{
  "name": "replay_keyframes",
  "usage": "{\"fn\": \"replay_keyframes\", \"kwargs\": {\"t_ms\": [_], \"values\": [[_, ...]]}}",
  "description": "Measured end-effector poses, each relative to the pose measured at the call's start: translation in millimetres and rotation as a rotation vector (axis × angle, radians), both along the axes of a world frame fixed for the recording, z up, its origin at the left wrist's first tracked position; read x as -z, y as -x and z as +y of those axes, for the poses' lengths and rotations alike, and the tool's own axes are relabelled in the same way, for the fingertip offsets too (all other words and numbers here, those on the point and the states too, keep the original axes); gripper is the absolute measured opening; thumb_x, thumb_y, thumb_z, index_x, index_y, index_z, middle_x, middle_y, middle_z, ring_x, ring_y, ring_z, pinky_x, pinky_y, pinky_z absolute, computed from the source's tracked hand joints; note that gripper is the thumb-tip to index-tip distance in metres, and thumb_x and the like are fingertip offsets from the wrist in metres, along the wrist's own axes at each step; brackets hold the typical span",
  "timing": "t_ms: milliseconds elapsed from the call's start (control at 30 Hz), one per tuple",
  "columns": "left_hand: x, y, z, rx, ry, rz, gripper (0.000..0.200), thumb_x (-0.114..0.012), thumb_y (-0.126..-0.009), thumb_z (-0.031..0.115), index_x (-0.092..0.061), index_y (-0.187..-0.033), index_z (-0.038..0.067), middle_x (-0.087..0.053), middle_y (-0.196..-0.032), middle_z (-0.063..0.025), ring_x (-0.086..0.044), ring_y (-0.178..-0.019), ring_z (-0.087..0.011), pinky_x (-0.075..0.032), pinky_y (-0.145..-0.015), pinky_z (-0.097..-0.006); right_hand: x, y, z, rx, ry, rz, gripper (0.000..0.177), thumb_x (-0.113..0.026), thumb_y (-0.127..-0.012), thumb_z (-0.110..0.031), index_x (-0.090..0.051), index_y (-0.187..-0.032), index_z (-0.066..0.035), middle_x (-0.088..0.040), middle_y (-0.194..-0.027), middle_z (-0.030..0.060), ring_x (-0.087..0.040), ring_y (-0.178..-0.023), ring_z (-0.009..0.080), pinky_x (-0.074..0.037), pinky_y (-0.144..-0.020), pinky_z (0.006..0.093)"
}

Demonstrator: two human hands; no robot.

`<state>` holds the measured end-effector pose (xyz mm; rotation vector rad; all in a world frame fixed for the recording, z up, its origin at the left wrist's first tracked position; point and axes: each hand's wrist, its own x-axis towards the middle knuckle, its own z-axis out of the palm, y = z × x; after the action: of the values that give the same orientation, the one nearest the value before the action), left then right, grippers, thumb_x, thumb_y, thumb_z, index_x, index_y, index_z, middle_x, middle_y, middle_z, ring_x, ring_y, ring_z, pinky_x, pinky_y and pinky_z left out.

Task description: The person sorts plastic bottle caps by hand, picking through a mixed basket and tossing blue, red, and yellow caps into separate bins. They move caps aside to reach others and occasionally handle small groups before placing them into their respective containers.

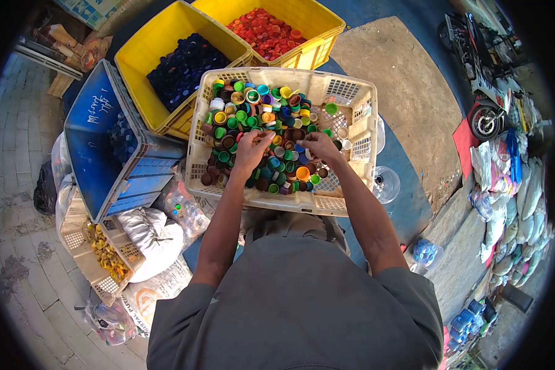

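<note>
A cream plastic crate (357,200) in front of me holds a mixed heap of bottle caps (283,166) in green, brown, blue, yellow, white and orange. Over the heap's middle is my left hand (253,150), its fingers drawn together; whatever they hold is hidden. My right hand (322,148) is just to the right, fingers curled down at the caps, and I cannot make out what is in them. An orange cap (302,173) lies below the two hands. Fewer caps lie on the crate's right side, where its slotted floor shows.
Behind the crate stand a yellow bin (135,55) of dark blue caps and another yellow bin (326,37) of red caps. A blue bin (86,160) with blue caps is at left, above a crate of yellow pieces (108,253). Sacks (154,237) and a motorcycle (487,111) flank the area.
</note>
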<state>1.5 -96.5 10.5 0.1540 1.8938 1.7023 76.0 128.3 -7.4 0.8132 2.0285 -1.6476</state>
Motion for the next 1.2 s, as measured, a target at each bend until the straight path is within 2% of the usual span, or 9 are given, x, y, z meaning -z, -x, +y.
{"fn": "replay_keyframes", "kwargs": {"t_ms": [133,367,567,600,700,733,867,1133,1200], "values": [[-2.8,-4.5,-9.4,-0.04,0.069,0.013,0.026,-0.066,-0.09,0.027,-0.063,-0.099,0.002,-0.058,-0.076,0.0016,-0.053,-0.068,-0.0059,-0.043,-0.058,-0.0226,4.4,-9.4,0.9,-0.642,-0.453,0.329,0.047,-0.08,-0.062,-0.022,-0.063,-0.103,-0.008,-0.065,-0.088,0.0145,-0.065,-0.082,0.0318,-0.052,-0.073,0.0403],[-5.8,-10.5,-9.9,-0.049,-0.008,-0.025,0.025,-0.066,-0.091,0.025,-0.062,-0.099,0.002,-0.057,-0.074,0.0019,-0.052,-0.066,-0.0058,-0.043,-0.058,-0.0226,2.7,-33.4,-18.3,-1.073,-0.829,0.323,0.056,-0.076,-0.063,-0.015,-0.055,-0.114,-0.012,-0.061,-0.095,0.0166,-0.062,-0.092,0.0356,-0.053,-0.072,0.0456],[-5.5,-10.6,-4.0,0.067,0.022,0.026,0.027,-0.065,-0.091,0.025,-0.06,-0.102,0.001,-0.059,-0.078,0.0003,-0.056,-0.071,-0.0067,-0.046,-0.062,-0.0227,9.2,-28.0,-3.4,-0.749,-0.609,0.46,0.046,-0.076,-0.064,-0.016,-0.058,-0.105,-0.006,-0.062,-0.092,0.0165,-0.062,-0.09,0.0374,-0.051,-0.075,0.0444],[-1.9,-9.6,-3.5,0.097,0.026,0.01,0.028,-0.065,-0.092,0.026,-0.06,-0.104,0.001,-0.06,-0.081,-0.0006,-0.057,-0.073,-0.0077,-0.047,-0.063,-0.0232,-6.4,-20.9,0.3,-0.695,-0.521,0.432,0.036,-0.072,-0.069,-0.018,-0.059,-0.098,-0.002,-0.06,-0.077,0.0142,-0.062,-0.083,0.0338,-0.05,-0.074,0.0406],[-14.1,-12.7,10.0,0.019,-0.11,-0.272,0.034,-0.062,-0.093,0.03,-0.056,-0.111,0.002,-0.061,-0.095,-0.0047,-0.06,-0.084,-0.0126,-0.052,-0.071,-0.0281,-9.8,-9.6,9.5,-0.222,-0.122,0.294,0.031,-0.069,-0.071,-0.022,-0.059,-0.093,-0.001,-0.054,-0.065,0.0081,-0.059,-0.072,0.024,-0.047,-0.068,0.0333],[-18.9,-15.5,16.2,-0.036,-0.177,-0.405,0.036,-0.061,-0.094,0.032,-0.054,-0.114,0.002,-0.061,-0.1,-0.0062,-0.06,-0.088,-0.0145,-0.054,-0.074,-0.0303,-38.0,-9.6,4.9,-0.032,0.245,0.16,0.028,-0.064,-0.071,-0.019,-0.058,-0.093,-0.003,-0.055,-0.074,0.0036,-0.053,-0.07,0.0154,-0.043,-0.064,0.0282],[-20.8,-15.3,35.7,-0.032,-0.371,-0.536,0.047,-0.056,-0.095,0.04,-0.047,-0.122,0.002,-0.056,-0.111,-0.0114,-0.059,-0.1,-0.0225,-0.056,-0.083,-0.0429,-50.9,-6.5,7.4,0.185,0.978,0.286,0.038,-0.054,-0.065,-0.009,-0.057,-0.103,-0.002,-0.057,-0.096,0.007,-0.054,-0.08,0.0146,-0.045,-0.069,0.0286],[-10.2,-14.4,49.8,-0.098,-0.694,-0.878,0.051,-0.042,-0.098,0.048,-0.049,-0.119,0.002,-0.057,-0.112,-0.0142,-0.06,-0.103,-0.0276,-0.056,-0.084,-0.0437,-50.9,7.5,-27.0,-0.178,0.087,0.446,0.055,-0.053,-0.073,-0.009,-0.048,-0.125,0.007,-0.065,-0.112,0.02,-0.064,-0.104,0.0256,-0.05,-0.089,0.0347],[0.2,-15.7,45.5,-0.12,-0.746,-0.894,0.046,-0.043,-0.099,0.043,-0.049,-0.119,0.002,-0.059,-0.113,-0.0141,-0.061,-0.102,-0.0273,-0.055,-0.085,-0.0439,-58.6,5.7,-31.9,-0.176,0.093,0.455,0.058,-0.052,-0.073,-0.006,-0.044,-0.129,0.007,-0.063,-0.114,0.0231,-0.063,-0.107,0.0273,-0.05,-0.09,0.0352]]}}
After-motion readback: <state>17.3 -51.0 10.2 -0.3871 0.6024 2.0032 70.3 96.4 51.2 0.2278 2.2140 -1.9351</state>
